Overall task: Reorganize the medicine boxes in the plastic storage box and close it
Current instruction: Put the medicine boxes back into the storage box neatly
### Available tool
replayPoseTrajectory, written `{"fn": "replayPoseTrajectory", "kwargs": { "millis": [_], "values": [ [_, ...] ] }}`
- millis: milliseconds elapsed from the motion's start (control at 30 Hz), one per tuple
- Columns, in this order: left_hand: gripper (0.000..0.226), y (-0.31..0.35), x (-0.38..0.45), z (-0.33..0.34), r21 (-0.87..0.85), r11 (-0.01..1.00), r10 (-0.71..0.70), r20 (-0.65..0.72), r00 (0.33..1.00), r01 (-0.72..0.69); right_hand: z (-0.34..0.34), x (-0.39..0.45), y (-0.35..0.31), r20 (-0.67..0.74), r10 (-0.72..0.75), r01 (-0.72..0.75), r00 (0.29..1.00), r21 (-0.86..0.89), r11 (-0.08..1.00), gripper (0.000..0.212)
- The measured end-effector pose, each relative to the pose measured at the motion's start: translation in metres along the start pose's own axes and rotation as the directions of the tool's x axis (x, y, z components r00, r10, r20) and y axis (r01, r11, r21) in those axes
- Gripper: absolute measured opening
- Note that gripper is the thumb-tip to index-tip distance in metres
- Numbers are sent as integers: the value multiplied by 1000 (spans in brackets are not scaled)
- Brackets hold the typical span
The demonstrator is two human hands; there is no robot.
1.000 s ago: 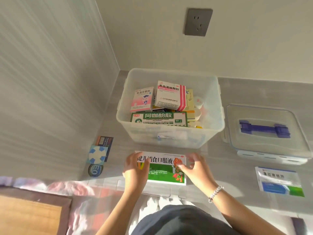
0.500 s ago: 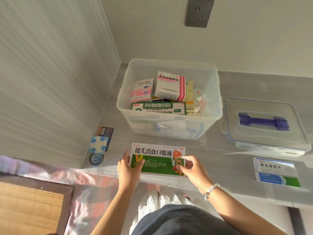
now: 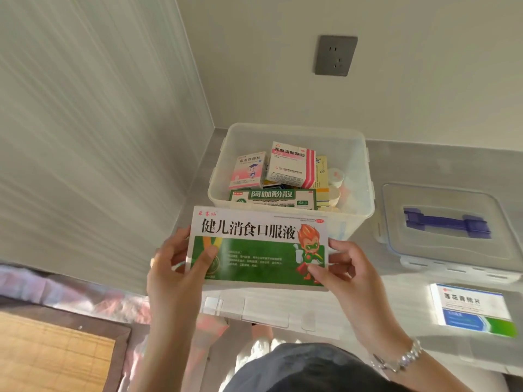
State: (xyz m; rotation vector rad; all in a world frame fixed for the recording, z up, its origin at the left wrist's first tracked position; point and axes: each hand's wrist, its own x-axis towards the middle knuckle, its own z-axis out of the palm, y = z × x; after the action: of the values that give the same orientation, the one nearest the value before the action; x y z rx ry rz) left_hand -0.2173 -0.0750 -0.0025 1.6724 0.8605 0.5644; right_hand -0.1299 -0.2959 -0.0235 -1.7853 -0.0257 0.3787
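Note:
A wide green and white medicine box (image 3: 259,247) is lifted off the table, held flat-faced toward me in front of the clear plastic storage box (image 3: 359,171). My left hand (image 3: 175,267) grips its left end and my right hand (image 3: 345,267) grips its right end. Inside the open storage box stand a pink and white box (image 3: 249,171), a white box with pink stripes (image 3: 291,164), a green-labelled box (image 3: 271,198) and small white bottles (image 3: 335,176). The clear lid with a purple handle (image 3: 444,222) lies to the right.
A blue and white medicine box (image 3: 472,309) lies flat on the grey table at the right. Walls meet in a corner behind the storage box, with a grey socket (image 3: 336,55) above. A wooden surface (image 3: 53,355) and my lap sit below the table's edge.
Both hands picked the green and white box up from the table's front edge and raised it toward the storage box. My head came closer to the table.

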Motion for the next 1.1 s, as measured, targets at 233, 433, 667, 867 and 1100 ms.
{"fn": "replayPoseTrajectory", "kwargs": {
  "millis": [233, 433, 667, 867, 1100],
  "values": [
    [36, 44, 31, 20, -45, 995, 87, 100, 991, -83, -10, 27, -36, -97, -85, 87, 992, 13, 996, 38],
    [31, 57, 93, 65, 28, 992, 112, 209, 972, -120, -10, 86, -56, -240, -124, 102, 963, -104, 989, 41],
    [31, 41, 145, 104, 445, 851, 54, 454, 889, -279, -2, 157, -55, -164, 42, -103, 985, -381, 919, 54],
    [41, 36, 162, 106, 626, 594, 140, 537, 832, -505, -3, 165, -41, -178, 86, -160, 980, -459, 874, 48],
    [63, 34, 165, 113, 729, 393, 50, 591, 805, -560, -4, 164, -33, -135, 102, -155, 986, -480, 863, 50]
  ]
}}
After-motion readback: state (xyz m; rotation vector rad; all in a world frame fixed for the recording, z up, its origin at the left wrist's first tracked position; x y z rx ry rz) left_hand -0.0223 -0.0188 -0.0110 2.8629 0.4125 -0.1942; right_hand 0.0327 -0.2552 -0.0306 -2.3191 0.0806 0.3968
